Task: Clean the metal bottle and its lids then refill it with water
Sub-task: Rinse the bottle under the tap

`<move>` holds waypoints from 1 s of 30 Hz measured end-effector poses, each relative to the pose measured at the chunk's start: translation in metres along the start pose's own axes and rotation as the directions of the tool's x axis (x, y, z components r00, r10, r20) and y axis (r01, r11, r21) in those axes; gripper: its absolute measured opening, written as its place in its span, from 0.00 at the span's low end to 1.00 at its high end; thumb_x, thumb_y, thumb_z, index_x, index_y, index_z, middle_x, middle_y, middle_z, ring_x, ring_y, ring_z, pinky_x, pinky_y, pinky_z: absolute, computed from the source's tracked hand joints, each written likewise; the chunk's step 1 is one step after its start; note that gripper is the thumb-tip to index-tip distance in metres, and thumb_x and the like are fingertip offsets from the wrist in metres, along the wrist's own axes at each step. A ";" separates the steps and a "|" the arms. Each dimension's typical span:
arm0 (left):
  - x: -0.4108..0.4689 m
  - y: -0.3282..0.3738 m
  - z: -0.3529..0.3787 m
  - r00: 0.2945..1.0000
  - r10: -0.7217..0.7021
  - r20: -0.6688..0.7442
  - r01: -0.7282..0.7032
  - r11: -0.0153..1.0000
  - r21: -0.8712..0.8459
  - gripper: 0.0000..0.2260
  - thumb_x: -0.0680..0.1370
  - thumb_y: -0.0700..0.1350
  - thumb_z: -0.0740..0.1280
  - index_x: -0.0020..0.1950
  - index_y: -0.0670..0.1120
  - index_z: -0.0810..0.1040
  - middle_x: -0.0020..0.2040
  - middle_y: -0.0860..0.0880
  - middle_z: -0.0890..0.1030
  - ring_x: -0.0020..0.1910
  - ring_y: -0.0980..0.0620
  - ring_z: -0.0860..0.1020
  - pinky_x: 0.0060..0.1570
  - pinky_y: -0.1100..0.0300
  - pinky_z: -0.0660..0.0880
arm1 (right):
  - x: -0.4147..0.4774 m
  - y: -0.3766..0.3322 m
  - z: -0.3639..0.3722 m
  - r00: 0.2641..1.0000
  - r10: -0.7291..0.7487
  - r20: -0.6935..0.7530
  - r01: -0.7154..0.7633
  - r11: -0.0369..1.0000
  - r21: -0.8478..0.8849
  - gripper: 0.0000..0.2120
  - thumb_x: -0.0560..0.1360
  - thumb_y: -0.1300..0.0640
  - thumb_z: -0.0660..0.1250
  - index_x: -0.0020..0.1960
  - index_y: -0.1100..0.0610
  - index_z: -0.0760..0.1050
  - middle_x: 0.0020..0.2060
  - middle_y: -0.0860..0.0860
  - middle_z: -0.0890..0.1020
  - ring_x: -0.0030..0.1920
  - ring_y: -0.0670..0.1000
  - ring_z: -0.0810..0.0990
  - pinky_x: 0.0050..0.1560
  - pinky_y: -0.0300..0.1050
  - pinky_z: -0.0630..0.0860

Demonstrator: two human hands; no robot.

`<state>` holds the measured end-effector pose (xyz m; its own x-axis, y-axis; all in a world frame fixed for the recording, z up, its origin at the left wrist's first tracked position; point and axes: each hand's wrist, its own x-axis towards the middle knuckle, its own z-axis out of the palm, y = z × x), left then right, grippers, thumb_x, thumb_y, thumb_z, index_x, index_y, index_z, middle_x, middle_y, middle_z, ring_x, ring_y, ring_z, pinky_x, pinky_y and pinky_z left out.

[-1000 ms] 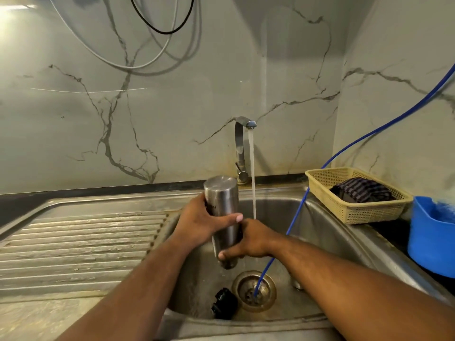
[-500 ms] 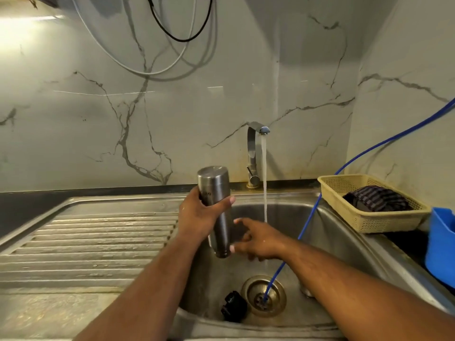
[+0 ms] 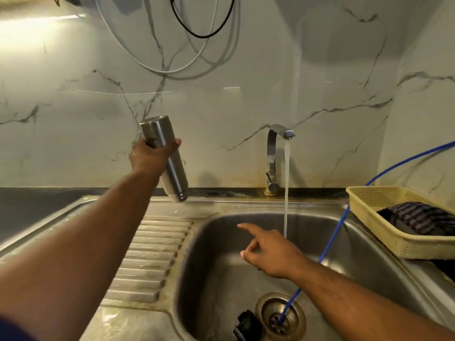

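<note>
Left hand (image 3: 150, 156) grips the inverted cylindrical steel bottle (image 3: 165, 156) left of the chrome tap (image 3: 273, 158); right hand (image 3: 268, 252), fingers loosely spread, holds nothing below it.

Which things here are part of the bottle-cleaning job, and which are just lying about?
Job: metal bottle, held upside down in the left hand; running tap; sink; black object by the drain, possibly a lid.

Lying about: blue hose; yellow basket with striped cloth; wall cables.
</note>
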<state>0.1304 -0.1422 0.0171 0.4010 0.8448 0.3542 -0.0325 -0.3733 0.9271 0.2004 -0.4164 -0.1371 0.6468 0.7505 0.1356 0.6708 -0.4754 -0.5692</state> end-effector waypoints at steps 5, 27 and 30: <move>0.032 -0.019 -0.017 0.998 -0.008 -0.062 0.013 0.997 0.072 0.30 0.69 0.58 0.80 0.64 0.45 0.77 0.55 0.48 0.80 0.53 0.49 0.77 0.57 0.53 0.74 | 0.002 0.004 0.003 1.000 -0.009 -0.024 0.009 1.000 0.002 0.32 0.80 0.46 0.68 0.78 0.37 0.57 0.47 0.42 0.85 0.43 0.41 0.83 0.52 0.46 0.83; 0.052 -0.066 -0.032 0.997 -0.071 -0.030 0.072 0.996 0.057 0.35 0.69 0.53 0.81 0.70 0.48 0.69 0.57 0.47 0.77 0.58 0.45 0.77 0.65 0.45 0.74 | 0.002 0.005 0.002 1.000 0.030 0.001 -0.030 0.999 -0.043 0.34 0.80 0.46 0.68 0.79 0.37 0.54 0.45 0.44 0.85 0.41 0.42 0.83 0.52 0.48 0.83; 0.051 -0.067 -0.032 0.998 -0.059 -0.001 0.059 0.997 0.046 0.39 0.69 0.50 0.81 0.74 0.47 0.65 0.58 0.47 0.76 0.60 0.45 0.76 0.67 0.43 0.72 | 0.002 0.005 0.001 0.999 0.044 0.003 -0.044 0.998 -0.051 0.34 0.80 0.46 0.68 0.79 0.37 0.54 0.46 0.44 0.85 0.42 0.42 0.83 0.53 0.49 0.83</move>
<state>0.1235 -0.0613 -0.0230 0.4017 0.8655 0.2993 0.0334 -0.3405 0.9396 0.2046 -0.4173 -0.1404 0.6748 0.7300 0.1080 0.6594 -0.5308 -0.5323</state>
